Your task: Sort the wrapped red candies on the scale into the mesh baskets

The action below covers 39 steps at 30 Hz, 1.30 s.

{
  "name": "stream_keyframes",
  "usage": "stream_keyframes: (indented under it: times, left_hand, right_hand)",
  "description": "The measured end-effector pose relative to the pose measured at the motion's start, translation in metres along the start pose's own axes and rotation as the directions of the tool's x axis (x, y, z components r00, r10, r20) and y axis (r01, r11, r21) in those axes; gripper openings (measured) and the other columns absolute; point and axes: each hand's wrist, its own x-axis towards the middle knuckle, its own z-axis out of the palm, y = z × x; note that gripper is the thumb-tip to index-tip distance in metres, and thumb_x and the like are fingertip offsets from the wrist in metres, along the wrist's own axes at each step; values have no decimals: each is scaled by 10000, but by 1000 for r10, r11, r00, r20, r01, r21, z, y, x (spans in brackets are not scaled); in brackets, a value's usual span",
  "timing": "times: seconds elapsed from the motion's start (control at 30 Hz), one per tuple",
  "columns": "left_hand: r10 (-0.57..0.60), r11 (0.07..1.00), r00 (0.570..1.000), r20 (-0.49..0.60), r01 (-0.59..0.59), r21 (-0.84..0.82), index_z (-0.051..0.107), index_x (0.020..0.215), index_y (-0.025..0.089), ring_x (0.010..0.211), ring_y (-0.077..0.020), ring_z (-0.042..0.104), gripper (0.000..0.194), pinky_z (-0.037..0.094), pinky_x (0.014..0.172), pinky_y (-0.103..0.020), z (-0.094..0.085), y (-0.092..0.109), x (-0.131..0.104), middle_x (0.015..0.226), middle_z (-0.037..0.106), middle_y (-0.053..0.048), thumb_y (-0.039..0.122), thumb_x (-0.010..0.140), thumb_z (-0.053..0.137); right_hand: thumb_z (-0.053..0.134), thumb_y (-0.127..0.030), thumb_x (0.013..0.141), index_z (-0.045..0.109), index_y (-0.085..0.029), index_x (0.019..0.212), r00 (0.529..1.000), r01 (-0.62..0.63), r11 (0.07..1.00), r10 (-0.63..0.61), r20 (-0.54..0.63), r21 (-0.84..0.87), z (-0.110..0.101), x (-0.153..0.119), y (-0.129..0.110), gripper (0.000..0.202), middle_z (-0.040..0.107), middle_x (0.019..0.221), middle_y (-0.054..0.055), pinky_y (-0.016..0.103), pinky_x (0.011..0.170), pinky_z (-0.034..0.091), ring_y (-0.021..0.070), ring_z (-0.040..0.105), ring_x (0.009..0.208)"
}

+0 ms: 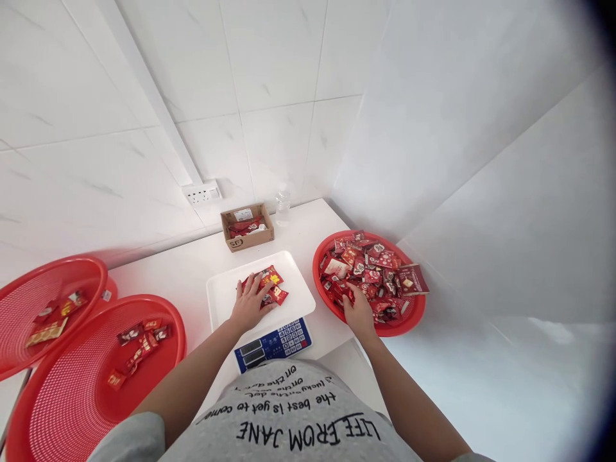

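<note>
I have the left hand (pixel 251 300) flat, fingers spread, over packets (pixel 272 276) on the scale's (pixel 276 345) white tray (pixel 226 314), where pressing could skew a reading. The right hand (pixel 360 313) curls into the right basket's (pixel 316 269) packets, grip unclear; stirring might tip the overhanging packet (pixel 412 280) out. I count three baskets, one scale, one carton (pixel 250 242), one bottle (pixel 283 204).

Lower center: left hand (pixel 248 306) spread over red packets (pixel 272 275) on white scale tray (pixel 297 282). Right of center: right hand (pixel 360 312) in heaped red basket (pixel 318 264), grip unclear. Lower left: two more baskets (pixel 58 401), few packets each.
</note>
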Motion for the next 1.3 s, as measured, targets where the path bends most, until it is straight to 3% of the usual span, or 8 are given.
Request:
stream_keyframes:
  times: [0.27,0.53,0.77,1.0,1.17,1.3]
  left_hand:
    - [-72,997,997,-34,74,36,459,1275,211,1342,-327,161,576,117,1044,-589,0,-3,-5,1443,282,-140,556,822,371]
    - [111,993,994,9,-111,30,378,1333,283,1336,-312,191,574,75,1064,-582,5,20,-17,1407,376,-64,522,814,428]
    - [126,992,992,8,-126,29,499,1234,253,1335,-292,206,478,83,1075,-559,0,26,-31,1386,409,-61,503,841,387]
    - [170,984,984,53,-172,42,354,1337,297,1345,-304,164,548,70,1064,-579,0,34,-23,1423,353,-41,531,841,360]
    - [206,978,977,58,-208,20,514,1196,267,1326,-286,228,447,66,1081,-558,-4,35,-22,1356,448,-37,507,851,362]
    - [196,980,981,-8,-196,-30,558,1091,211,1294,-282,288,371,167,1073,-532,-8,27,-33,1290,501,-63,450,856,399]
  right_hand:
    - [384,-312,800,496,-141,1186,1000,-21,1000,21,10,-13,0,1,1,437,554,1166,132,407,924,387,238,493,1084]
    - [390,-309,797,505,-167,1181,1000,-10,1000,10,11,-1,0,0,1,425,559,1159,115,416,926,383,235,497,1084]
    - [390,-316,793,510,-162,1173,1000,-12,1000,11,21,9,0,0,1,427,559,1166,120,417,933,378,239,494,1088]
    - [387,-318,785,508,-155,1172,998,-39,999,40,40,-15,-1,0,0,437,562,1160,123,415,922,387,242,505,1070]
    - [389,-320,787,512,-149,1164,999,-29,1000,29,31,-2,-1,0,1,432,556,1174,126,407,939,377,238,495,1089]
    - [394,-327,789,512,-156,1166,1000,-22,1000,22,23,6,-1,0,1,431,560,1165,123,406,932,380,236,496,1086]
